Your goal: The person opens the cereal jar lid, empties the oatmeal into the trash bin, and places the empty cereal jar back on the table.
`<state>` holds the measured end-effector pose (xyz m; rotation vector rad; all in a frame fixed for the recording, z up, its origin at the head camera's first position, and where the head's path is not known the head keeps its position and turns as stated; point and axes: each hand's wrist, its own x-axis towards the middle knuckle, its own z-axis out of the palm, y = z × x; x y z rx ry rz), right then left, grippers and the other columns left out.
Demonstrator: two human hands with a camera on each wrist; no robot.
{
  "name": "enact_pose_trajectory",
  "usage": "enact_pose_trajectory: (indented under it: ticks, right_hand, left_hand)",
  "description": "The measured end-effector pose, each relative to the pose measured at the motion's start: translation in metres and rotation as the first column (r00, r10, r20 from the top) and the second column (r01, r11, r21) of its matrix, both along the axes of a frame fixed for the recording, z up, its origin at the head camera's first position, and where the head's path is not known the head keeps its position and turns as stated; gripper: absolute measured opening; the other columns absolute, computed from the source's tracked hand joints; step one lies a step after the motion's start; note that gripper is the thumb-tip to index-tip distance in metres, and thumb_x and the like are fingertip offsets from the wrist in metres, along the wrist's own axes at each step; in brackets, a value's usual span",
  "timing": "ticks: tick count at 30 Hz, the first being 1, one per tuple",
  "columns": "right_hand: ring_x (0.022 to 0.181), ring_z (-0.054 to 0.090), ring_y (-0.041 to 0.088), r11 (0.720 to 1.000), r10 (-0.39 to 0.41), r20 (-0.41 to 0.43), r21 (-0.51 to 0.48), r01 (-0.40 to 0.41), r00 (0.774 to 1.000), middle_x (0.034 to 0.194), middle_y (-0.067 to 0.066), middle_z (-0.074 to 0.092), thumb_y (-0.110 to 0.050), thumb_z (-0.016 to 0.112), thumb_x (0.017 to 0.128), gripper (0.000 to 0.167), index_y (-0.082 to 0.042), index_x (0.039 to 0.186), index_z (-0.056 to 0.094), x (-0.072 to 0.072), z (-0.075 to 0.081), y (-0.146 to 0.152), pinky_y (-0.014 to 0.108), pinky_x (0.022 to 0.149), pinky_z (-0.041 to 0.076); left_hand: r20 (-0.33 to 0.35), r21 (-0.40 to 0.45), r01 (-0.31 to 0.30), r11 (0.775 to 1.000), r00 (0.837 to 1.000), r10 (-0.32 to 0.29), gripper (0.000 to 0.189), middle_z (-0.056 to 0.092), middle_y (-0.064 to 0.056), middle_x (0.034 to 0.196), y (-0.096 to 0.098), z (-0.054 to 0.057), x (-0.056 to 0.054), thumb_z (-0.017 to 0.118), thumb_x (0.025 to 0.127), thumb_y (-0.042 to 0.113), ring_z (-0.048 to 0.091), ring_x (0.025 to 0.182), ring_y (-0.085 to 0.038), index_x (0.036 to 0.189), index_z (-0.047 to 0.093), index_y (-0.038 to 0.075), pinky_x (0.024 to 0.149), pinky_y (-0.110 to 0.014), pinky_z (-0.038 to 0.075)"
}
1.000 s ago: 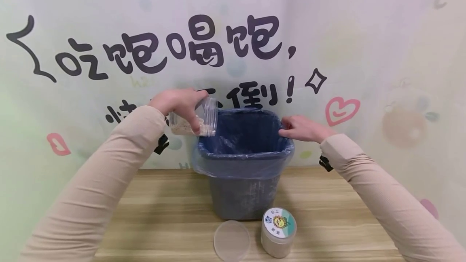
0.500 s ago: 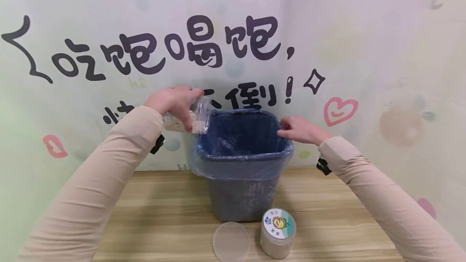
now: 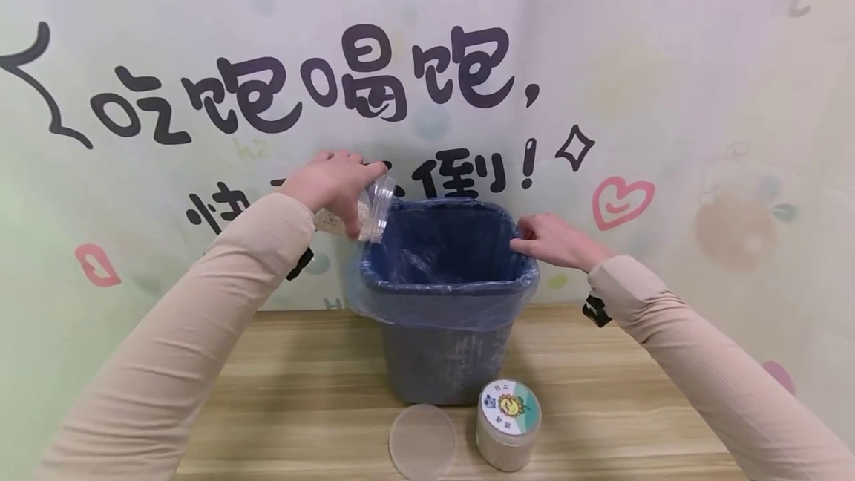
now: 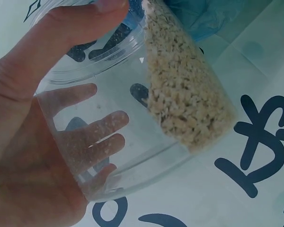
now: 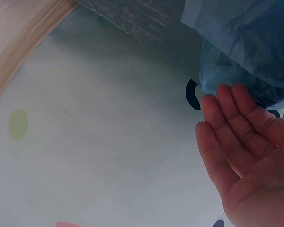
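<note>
My left hand [image 3: 329, 188] grips a clear plastic jar [image 4: 118, 137], fingers and thumb spread round its wall. The jar lies tipped sideways, its mouth at the left rim of a grey-blue trash can [image 3: 444, 362]. Pale, oat-like flakes [image 4: 182, 90] are banked along the jar's lower side, reaching toward its mouth. A translucent blue bag [image 3: 434, 306] lines the can and folds over its rim. At the can's right rim, my right hand [image 3: 556, 237] holds the edge, thumb on the near side. Its fingers [image 5: 229, 123] bend beside the bag in the right wrist view.
In front of the can, a round translucent lid [image 3: 423, 442] lies flat on the wooden table [image 3: 300, 392]. A lidded jar [image 3: 508, 429] with a sunflower label stands right of it. Behind the can hangs a printed backdrop [image 3: 601, 43].
The left hand has tilted the jar further, mouth lower, after shifting slightly left and back right. The right hand stays at the can's rim.
</note>
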<state>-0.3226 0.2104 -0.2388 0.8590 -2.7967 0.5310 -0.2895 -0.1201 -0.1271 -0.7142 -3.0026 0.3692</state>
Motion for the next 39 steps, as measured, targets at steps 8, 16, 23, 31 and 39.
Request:
enact_pose_trajectory:
  ticks: [8,16,23,31,39]
  right_hand:
    - [0.059,0.047,0.017,1.000,-0.012,0.028,-0.028,0.012,1.000,0.066,0.002,0.053,-0.023,0.056,0.088,0.020,-0.008,0.075,0.053,0.002,0.000,-0.001,0.032,0.057,0.039]
    - [0.057,0.044,0.017,0.999,-0.030,0.023,-0.026,0.030,0.999,0.063,0.002,0.050,-0.023,0.055,0.087,0.021,-0.008,0.072,0.051,0.001,0.000,-0.001,0.031,0.055,0.036]
    - [0.060,0.047,0.017,0.999,-0.031,0.036,-0.020,0.032,0.999,0.067,0.002,0.054,-0.022,0.057,0.087,0.020,-0.007,0.075,0.054,0.002,0.003,-0.002,0.032,0.058,0.039]
    - [0.059,0.046,0.017,0.999,-0.033,0.042,-0.012,0.033,0.999,0.066,0.002,0.053,-0.022,0.057,0.088,0.020,-0.008,0.074,0.053,0.003,0.004,-0.001,0.031,0.057,0.038]
    - [0.058,0.046,0.016,0.999,-0.032,0.048,-0.009,0.033,0.998,0.065,0.001,0.052,-0.023,0.057,0.088,0.021,-0.008,0.074,0.054,0.005,0.003,-0.002,0.031,0.056,0.037]
  left_hand:
    - [0.009,-0.012,-0.023,1.000,1.000,0.023,0.102,0.044,-0.023,0.137,0.002,0.000,-0.001,0.089,0.062,0.027,0.037,0.126,-0.041,0.146,0.034,0.009,0.107,-0.058,0.021]
    - [0.000,-0.025,-0.027,0.999,1.000,0.027,0.099,0.045,-0.024,0.134,0.007,0.001,0.000,0.089,0.063,0.025,0.037,0.124,-0.041,0.144,0.036,0.008,0.106,-0.057,0.023]
    - [-0.004,-0.034,-0.042,0.999,0.999,0.042,0.101,0.045,-0.024,0.134,0.008,0.003,0.002,0.089,0.062,0.025,0.037,0.124,-0.041,0.145,0.034,0.008,0.106,-0.057,0.022]
    - [-0.018,-0.042,-0.058,0.997,0.998,0.058,0.100,0.045,-0.024,0.134,0.011,0.001,0.003,0.089,0.062,0.026,0.037,0.124,-0.040,0.144,0.035,0.009,0.106,-0.056,0.024]
    - [-0.029,-0.060,-0.067,0.996,0.997,0.065,0.096,0.048,-0.021,0.129,0.015,0.001,0.006,0.090,0.060,0.025,0.039,0.120,-0.038,0.140,0.039,0.009,0.103,-0.054,0.026]
